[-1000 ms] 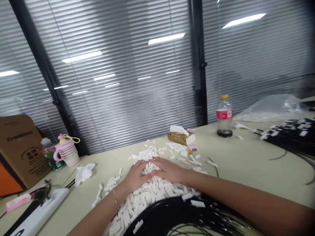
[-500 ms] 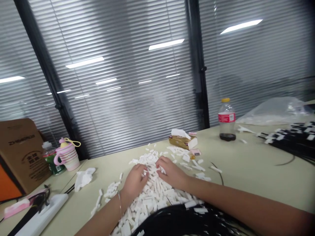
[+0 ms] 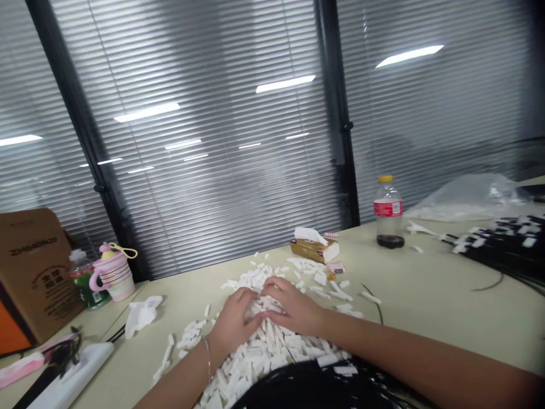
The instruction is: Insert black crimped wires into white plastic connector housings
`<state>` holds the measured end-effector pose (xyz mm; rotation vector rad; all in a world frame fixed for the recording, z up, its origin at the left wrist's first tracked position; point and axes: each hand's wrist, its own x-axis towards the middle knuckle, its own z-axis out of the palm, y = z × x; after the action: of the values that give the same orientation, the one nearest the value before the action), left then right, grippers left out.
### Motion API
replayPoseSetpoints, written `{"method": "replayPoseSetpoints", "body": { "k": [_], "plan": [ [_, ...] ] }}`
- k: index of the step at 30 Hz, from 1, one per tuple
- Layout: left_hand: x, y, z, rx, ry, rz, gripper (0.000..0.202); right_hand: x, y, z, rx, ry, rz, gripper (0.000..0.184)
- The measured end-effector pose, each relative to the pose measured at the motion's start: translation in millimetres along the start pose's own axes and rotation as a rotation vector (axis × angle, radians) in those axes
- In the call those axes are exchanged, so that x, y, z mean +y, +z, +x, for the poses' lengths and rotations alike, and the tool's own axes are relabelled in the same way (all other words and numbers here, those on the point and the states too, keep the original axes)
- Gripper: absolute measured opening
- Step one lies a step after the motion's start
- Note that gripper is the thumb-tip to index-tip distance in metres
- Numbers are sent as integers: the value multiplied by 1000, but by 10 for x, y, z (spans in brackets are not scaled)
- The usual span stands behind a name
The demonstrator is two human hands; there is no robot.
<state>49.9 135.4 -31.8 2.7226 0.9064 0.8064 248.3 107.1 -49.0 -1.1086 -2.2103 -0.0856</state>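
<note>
Head view: both hands over the heap, left hand point(image 3: 234, 321) and right hand point(image 3: 293, 307) at lower centre of frame. Fingers curved, loosely cupped; whether either pinches a piece cannot be told.

Change: half a second ago a clear gap lay between the thumbs; now the thumb tips meet or nearly meet, ringing some of the white pieces point(image 3: 272, 349). Reading: the work appears to handle the pieces as a mass, not singly; the heap remains spread beyond the hands.

Outward: black cable bundle point(image 3: 306, 389) at bottom centre, a few pieces lying on it. Strays on the table point(image 3: 426, 307) reach toward the tissue pack point(image 3: 313, 250), right of centre. Bottle point(image 3: 389, 218) farther right, upright; crumpled tissue point(image 3: 142, 315) lower left.
</note>
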Motion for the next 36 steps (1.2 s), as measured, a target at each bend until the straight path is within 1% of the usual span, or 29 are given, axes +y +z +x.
{"method": "replayPoseSetpoints", "body": {
  "k": [2, 4, 6, 8, 10, 14, 17, 19, 20, 22, 24, 25, 27, 30, 34, 36],
  "plan": [
    [-2, -2, 0, -25, 26, 4, 28, 4, -7, 6, -32, -45, 9, 33],
    [-5, 0, 0, -45, 30, 10, 24, 14, 1, 13, -58, -59, 9, 30],
    [-9, 5, -2, -47, 13, 21, 18, 19, 16, 16, -54, -31, -5, 28],
    [-16, 12, -7, -31, -6, 35, 18, 16, 28, 14, -27, 10, -27, 29],
    [-30, 20, -13, -28, 0, 44, 25, 4, 28, 6, -13, 25, -44, 35],
    [-66, 33, -27, -71, 32, 46, 40, -29, -6, -6, -41, 20, -57, 59],
    [-64, 32, -33, -26, -11, 67, 48, -55, -36, -5, -29, 58, -76, 70],
    [-47, 25, -33, 5, -34, 78, 54, -63, -42, -5, -13, 95, -91, 75],
    [-38, 21, -32, 0, -31, 78, 56, -62, -39, -5, -19, 106, -95, 76],
    [-26, 13, -26, -53, 0, 68, 51, -50, -27, -10, -67, 107, -92, 68],
    [-24, 8, -20, -102, 25, 63, 37, -32, -13, -15, -127, 94, -88, 52],
    [-27, 7, -18, -107, 27, 67, 34, -23, -8, -18, -141, 92, -91, 46],
    [-37, 9, -17, -93, 17, 81, 36, -14, -5, -19, -133, 99, -106, 46],
    [-50, 20, -20, -110, 28, 91, 38, -20, -8, -16, -129, 92, -112, 48],
    [-37, 22, -20, -67, 8, 115, 39, -41, -8, -8, -114, 70, -109, 42],
    [-18, 6, -18, -74, 26, 114, 34, -48, -7, -5, -111, 57, -105, 38]
  ]
}}
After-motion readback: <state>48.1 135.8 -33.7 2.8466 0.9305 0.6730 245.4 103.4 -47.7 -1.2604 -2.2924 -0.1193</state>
